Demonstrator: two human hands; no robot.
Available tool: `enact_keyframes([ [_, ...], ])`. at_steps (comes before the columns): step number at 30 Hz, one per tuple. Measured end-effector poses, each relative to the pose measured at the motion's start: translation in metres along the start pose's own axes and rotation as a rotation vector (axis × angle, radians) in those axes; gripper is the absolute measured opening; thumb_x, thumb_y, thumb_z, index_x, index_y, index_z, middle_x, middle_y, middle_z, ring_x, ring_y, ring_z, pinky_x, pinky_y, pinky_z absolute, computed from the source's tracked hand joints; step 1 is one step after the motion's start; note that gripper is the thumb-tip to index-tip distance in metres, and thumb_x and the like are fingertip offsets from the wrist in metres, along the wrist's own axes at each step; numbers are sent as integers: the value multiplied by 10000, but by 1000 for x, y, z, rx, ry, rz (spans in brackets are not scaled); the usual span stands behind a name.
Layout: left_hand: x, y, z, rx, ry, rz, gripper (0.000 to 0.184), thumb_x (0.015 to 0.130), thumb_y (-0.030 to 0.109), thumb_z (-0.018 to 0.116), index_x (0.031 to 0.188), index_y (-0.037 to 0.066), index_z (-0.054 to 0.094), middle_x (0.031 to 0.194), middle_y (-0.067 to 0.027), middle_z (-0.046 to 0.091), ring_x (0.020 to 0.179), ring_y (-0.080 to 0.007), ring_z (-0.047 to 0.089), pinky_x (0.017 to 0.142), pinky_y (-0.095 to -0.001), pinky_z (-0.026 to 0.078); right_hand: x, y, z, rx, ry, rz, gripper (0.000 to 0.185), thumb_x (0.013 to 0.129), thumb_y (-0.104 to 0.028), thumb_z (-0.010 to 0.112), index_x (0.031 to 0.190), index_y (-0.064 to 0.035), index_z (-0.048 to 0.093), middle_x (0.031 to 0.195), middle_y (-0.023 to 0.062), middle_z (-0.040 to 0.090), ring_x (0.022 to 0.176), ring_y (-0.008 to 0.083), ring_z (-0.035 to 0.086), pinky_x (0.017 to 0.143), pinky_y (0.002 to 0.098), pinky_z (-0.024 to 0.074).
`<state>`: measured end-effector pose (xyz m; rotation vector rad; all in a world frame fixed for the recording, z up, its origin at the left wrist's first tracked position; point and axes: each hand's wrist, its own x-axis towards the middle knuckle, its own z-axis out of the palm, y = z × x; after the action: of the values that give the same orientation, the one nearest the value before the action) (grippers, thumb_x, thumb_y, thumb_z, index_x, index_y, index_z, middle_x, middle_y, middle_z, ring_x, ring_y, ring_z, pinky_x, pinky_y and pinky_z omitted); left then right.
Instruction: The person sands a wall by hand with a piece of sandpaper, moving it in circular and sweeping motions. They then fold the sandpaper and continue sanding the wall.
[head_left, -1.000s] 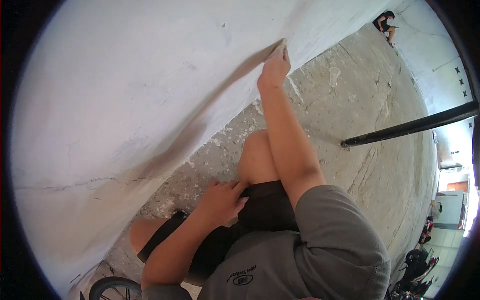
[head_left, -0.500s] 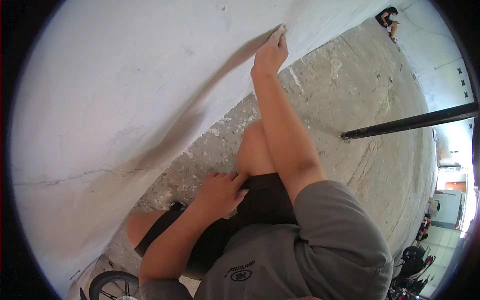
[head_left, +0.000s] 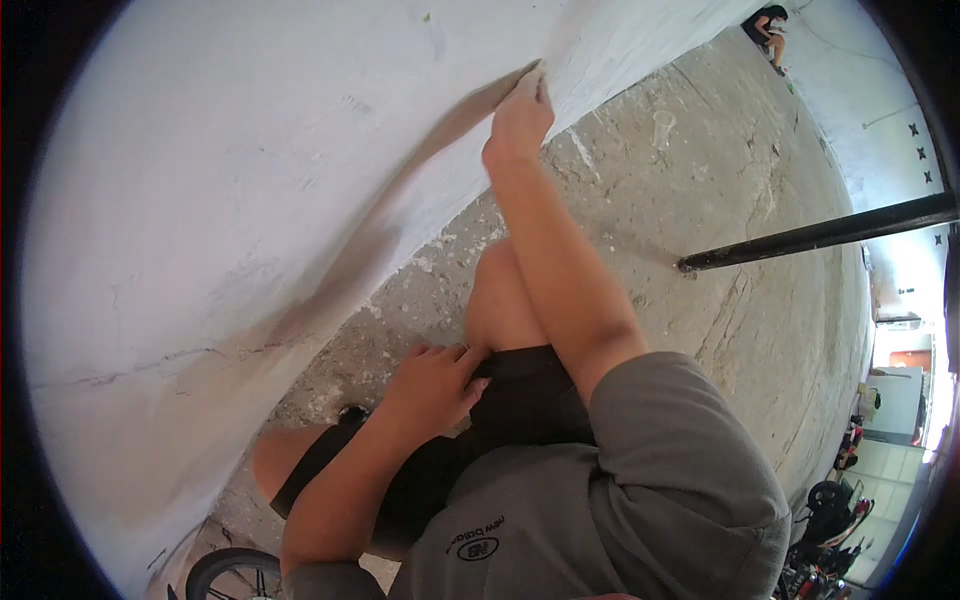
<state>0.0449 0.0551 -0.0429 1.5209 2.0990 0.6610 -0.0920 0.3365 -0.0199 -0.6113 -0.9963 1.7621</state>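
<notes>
My right hand (head_left: 521,122) is raised to the white wall (head_left: 250,150), its fingers closed in a pinch. Between the fingertips and the wall is a small pale piece (head_left: 541,70), too small to tell what it is. A long shadow from the hand and arm falls across the plaster. My left hand (head_left: 432,388) rests on my bent leg by the hem of the dark shorts (head_left: 530,395). Its fingers lie loosely apart with nothing in them.
Rough concrete floor (head_left: 740,170) meets the wall. A black pole (head_left: 820,236) stands to the right. Another person (head_left: 766,35) sits at the far end. A wheel (head_left: 235,575) shows at lower left, motorcycles (head_left: 830,520) at lower right.
My right hand has slid a little down and to the left along the wall, still pinching the pale piece. My left hand keeps its place on the leg. The view has shifted slightly.
</notes>
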Motion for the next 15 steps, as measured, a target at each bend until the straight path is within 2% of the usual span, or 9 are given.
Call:
enact_keyframes([
  [3,0,2,0,8,-70,-21,384,931,284,644,1261,89,612,963,-157,678,958,-355,662,904,-473,471,-2,-5,4,-60,-1,1,584,1088,-367,434,1527,15,392,1548,115,443,1394,236,437,1163,338,342],
  [8,0,0,4,67,33,24,359,925,289,653,1246,133,610,989,-118,689,955,-320,677,909,-452,474,18,-4,1,-10,69,10,585,1086,-361,436,1516,34,401,1537,121,455,1397,233,438,1160,332,343],
  [10,0,-1,-1,42,0,14,372,927,288,649,1250,108,618,997,-136,689,965,-336,670,913,-464,473,-6,0,-2,-50,-33,11,578,1085,-355,439,1513,32,409,1523,117,469,1366,226,460,1147,332,353],
  [13,1,-1,-1,24,-22,5,384,926,287,654,1253,88,629,997,-151,690,973,-351,662,914,-475,475,13,-8,0,-70,0,-66,576,1086,-350,441,1513,34,409,1514,111,479,1352,225,471,1138,332,359],
  [15,0,-1,1,45,-3,9,383,922,286,662,1251,93,631,989,-147,690,971,-349,662,910,-472,477,21,-16,-2,-40,37,-7,574,1086,-349,441,1515,31,410,1515,111,480,1353,225,471,1137,332,360],
])
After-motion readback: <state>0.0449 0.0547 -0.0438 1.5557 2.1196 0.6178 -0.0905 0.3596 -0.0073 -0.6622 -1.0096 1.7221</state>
